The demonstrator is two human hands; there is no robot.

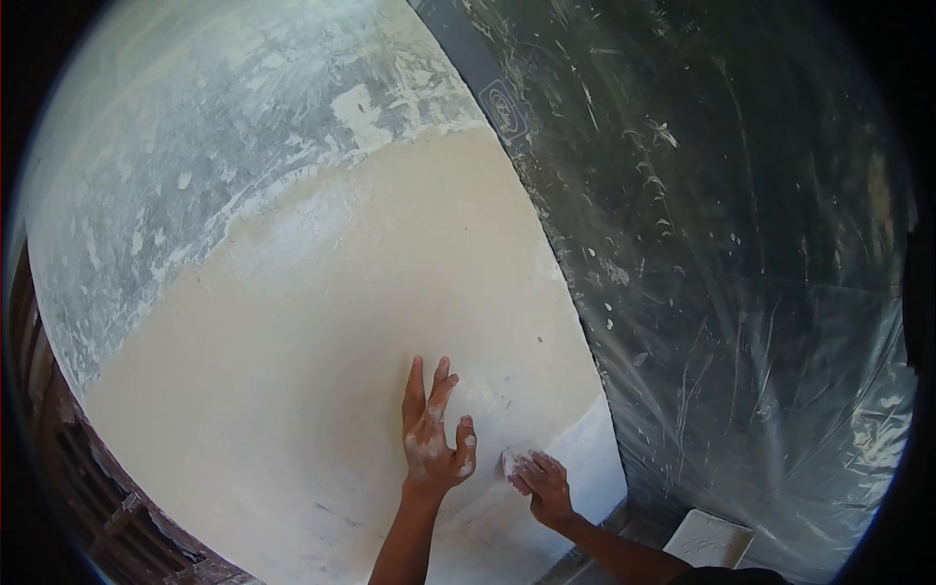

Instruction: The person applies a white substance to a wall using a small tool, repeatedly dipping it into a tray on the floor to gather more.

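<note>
The left hand [434, 439] lies flat on the wall [292, 370]. Its fingers are spread and pointing up, dusted with white, and it holds nothing. Just beside its thumb, lower and to the right, the right hand [543, 485] curls its fingers over a small white block [509, 462] and presses it to the wall. Only the block's left end shows past the fingertips (what it is made of I cannot tell).

The block looks light, and stiff enough to sit flat under fingertip pressure. It is probably dusty and a little slippery. Being so small, it seems best held across its back, fingers on top and thumb along the lower edge, so it cannot squirt out.

Around both hands the wall is cream and smooth; well above them it turns grey and patchy with white streaks. To the right of the right hand hangs a plastic sheet [741, 292] flecked with white. Below that hand, near the forearm, lies a white tray [712, 536]. Far to the left of the left hand are brown wooden slats [88, 487].
</note>
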